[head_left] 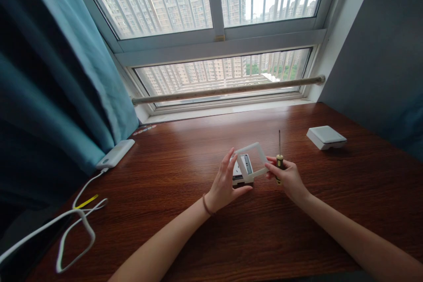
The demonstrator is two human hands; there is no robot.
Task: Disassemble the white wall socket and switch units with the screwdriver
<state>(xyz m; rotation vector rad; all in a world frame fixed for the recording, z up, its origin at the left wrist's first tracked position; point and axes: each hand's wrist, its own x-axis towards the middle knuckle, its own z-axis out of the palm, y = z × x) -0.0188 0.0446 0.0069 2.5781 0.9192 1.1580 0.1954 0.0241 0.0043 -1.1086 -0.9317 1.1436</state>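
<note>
My right hand (289, 179) holds a screwdriver (280, 163) with its thin shaft pointing up. Its thumb and forefinger also pinch the right side of a thin white square frame (262, 153), which is tilted. Behind and below that frame, a white wall socket (237, 171) with its inner face exposed sits on the table. Around the socket's left side curves my left hand (226, 180), thumb and fingers spread apart. Its fingertips are close to the frame's upper left corner and its thumb is by the socket's lower edge; whether they touch, I cannot tell.
A second white switch or socket box (326, 136) lies at the right on the brown wooden table (185, 246). By the blue curtain (109, 110) at the left rests a white power bank (115, 154), joined to a looped white cable (89, 224) with a yellow tie (87, 202). A window stands behind.
</note>
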